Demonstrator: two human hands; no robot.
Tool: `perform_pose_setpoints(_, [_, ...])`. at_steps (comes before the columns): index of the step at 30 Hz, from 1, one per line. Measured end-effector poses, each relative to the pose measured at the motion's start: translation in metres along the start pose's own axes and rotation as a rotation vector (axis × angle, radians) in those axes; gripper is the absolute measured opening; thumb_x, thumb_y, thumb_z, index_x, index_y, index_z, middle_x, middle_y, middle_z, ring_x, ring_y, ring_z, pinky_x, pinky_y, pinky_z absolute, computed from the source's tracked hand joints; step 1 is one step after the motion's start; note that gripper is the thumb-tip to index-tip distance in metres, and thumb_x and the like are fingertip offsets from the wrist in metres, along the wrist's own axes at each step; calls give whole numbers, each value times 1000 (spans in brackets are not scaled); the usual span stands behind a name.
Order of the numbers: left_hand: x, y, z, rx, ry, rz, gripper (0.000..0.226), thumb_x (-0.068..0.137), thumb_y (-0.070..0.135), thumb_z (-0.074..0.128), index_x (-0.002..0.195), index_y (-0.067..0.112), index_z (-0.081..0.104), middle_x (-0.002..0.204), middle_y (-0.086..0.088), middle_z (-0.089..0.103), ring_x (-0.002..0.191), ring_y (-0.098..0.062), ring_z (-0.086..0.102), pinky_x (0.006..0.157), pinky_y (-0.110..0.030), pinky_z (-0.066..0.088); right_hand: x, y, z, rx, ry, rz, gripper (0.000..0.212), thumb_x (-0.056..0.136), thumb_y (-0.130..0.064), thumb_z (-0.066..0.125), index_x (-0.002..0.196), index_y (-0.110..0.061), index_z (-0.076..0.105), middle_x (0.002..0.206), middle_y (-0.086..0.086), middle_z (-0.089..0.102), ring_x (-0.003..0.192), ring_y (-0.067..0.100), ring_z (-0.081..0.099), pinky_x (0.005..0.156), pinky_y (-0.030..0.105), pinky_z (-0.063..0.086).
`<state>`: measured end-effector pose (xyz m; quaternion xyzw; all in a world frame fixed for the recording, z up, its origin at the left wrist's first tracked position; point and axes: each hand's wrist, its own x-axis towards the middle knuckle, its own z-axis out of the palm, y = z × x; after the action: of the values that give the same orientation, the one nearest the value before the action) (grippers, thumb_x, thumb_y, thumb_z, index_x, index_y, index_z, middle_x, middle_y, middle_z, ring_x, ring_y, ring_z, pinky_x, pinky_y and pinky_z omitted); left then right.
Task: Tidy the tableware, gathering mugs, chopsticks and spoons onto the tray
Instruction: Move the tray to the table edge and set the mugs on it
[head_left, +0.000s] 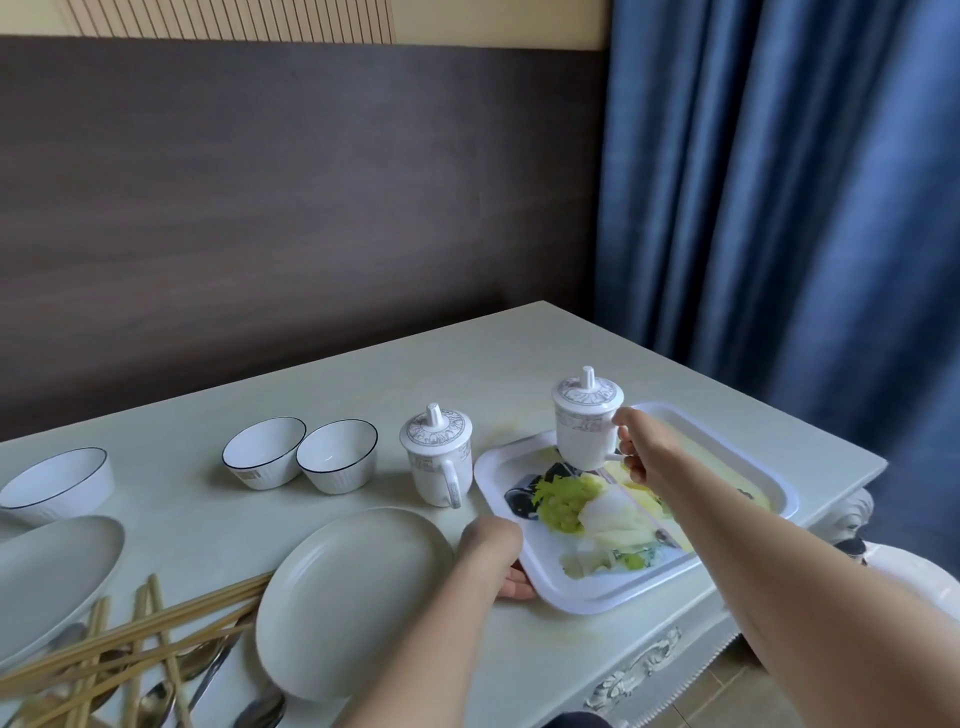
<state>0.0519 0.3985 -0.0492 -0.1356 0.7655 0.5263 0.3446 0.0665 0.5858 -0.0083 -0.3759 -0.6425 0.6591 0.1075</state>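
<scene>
A white tray with a printed fruit picture lies at the table's right end. My right hand grips the handle of a white lidded mug, which stands or hovers at the tray's far side. My left hand holds the tray's near-left edge, fingers curled under the rim. A second lidded mug stands on the table just left of the tray. Wooden chopsticks and metal spoons lie in a loose pile at the bottom left.
Two small white bowls stand behind an oval plate. Another bowl and a second plate are at the far left. A blue curtain hangs beyond the table's right edge.
</scene>
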Motion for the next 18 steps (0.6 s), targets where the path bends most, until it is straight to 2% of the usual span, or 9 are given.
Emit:
perform_pose_setpoints(5, [2, -4, 0, 10, -19, 9, 33, 89, 5, 32, 103, -4, 60, 86, -22, 67, 69, -30, 67, 52, -36, 57, 1, 6, 6, 20, 15, 1, 28, 84, -21, 50, 60, -13, 38, 59, 3, 33, 49, 16, 24, 46, 24, 19])
perform_pose_setpoints(7, [3, -5, -1, 2, -27, 18, 31, 89, 5, 32, 101, -2, 60, 89, -22, 69, 74, -31, 68, 54, -36, 58, 1, 8, 7, 32, 22, 24, 28, 85, -21, 51, 60, -13, 39, 59, 3, 34, 49, 17, 25, 45, 24, 21])
perform_pose_setpoints(13, [2, -8, -4, -11, -43, 53, 29, 88, 5, 34, 100, -1, 60, 82, -19, 67, 67, -29, 66, 51, -33, 56, 5, 5, 11, 8, 46, 24, 28, 87, -21, 52, 63, -9, 43, 63, 6, 40, 51, 18, 32, 47, 25, 26])
perform_pose_setpoints(18, [-1, -10, -7, -37, -52, 57, 22, 91, 5, 35, 83, 2, 56, 80, -19, 67, 66, -29, 67, 51, -32, 56, 3, 3, 11, -112, 66, -24, 22, 87, -21, 51, 73, -4, 51, 66, 9, 51, 54, 22, 46, 53, 23, 39])
